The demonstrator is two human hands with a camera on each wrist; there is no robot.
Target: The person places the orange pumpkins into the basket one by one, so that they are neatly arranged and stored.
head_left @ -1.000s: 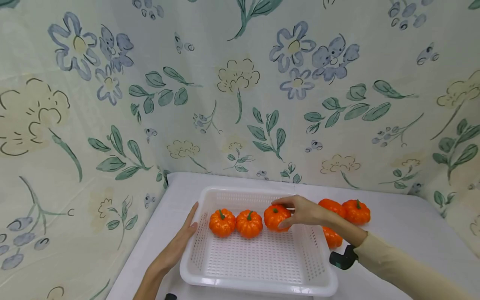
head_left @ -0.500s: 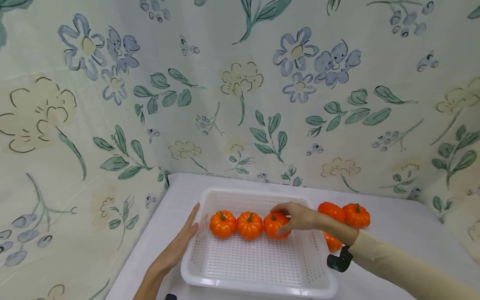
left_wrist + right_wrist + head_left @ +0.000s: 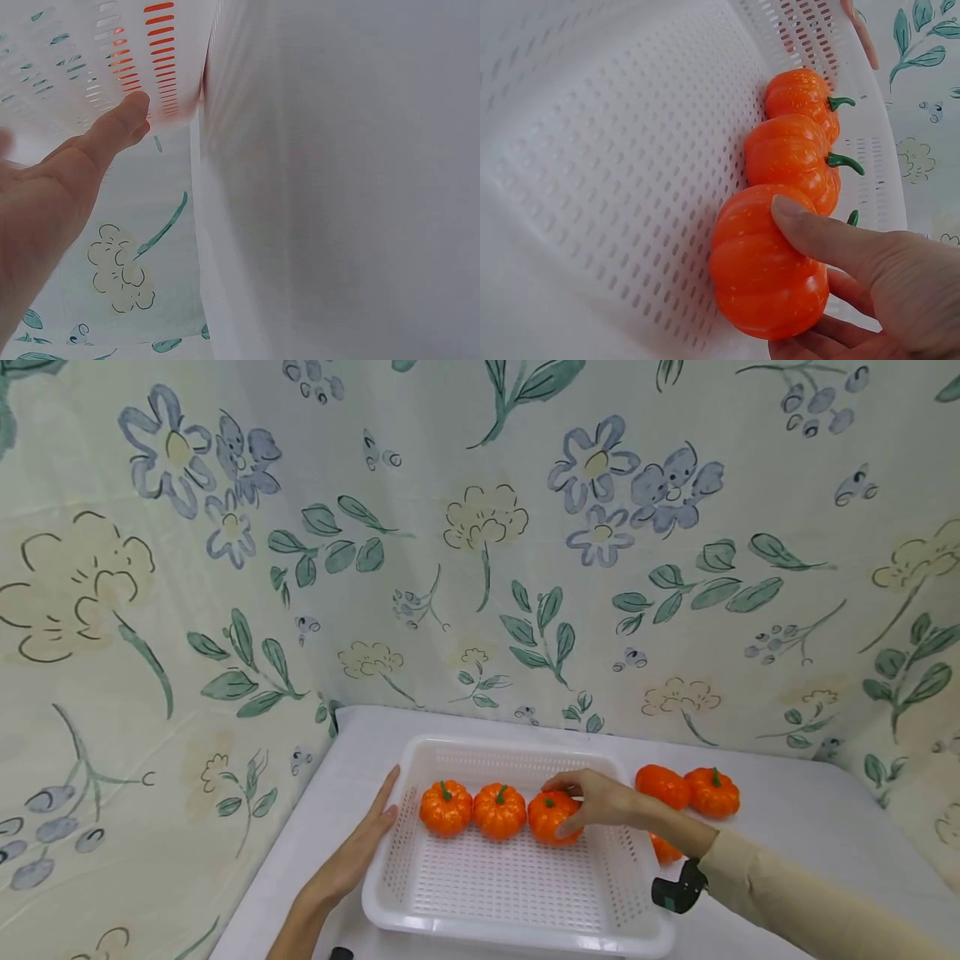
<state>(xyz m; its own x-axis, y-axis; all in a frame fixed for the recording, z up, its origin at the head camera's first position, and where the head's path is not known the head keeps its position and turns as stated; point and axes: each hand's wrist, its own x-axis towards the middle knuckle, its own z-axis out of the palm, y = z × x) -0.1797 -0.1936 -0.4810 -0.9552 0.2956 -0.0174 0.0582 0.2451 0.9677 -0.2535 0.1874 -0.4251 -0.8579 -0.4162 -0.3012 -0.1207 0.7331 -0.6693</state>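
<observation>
Inside the white basket (image 3: 510,885), one orange pumpkin (image 3: 546,823) is held by the right hand (image 3: 603,798); toward the left hand (image 3: 351,858), laid straight-fingered against the basket, two more pumpkins (image 3: 498,814) are lined up.

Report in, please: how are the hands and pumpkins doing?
Right hand gripping an orange pumpkin inside the white perforated basket. Left hand touching the basket's side. Two more pumpkins alongside. No obstruction seen.

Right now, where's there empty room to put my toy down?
Inside the white basket, between the pumpkin row and the near rim, and on the white table right of the loose pumpkins. It's crowded along the basket's far side, where the right hand holds the row's end pumpkin.
</observation>
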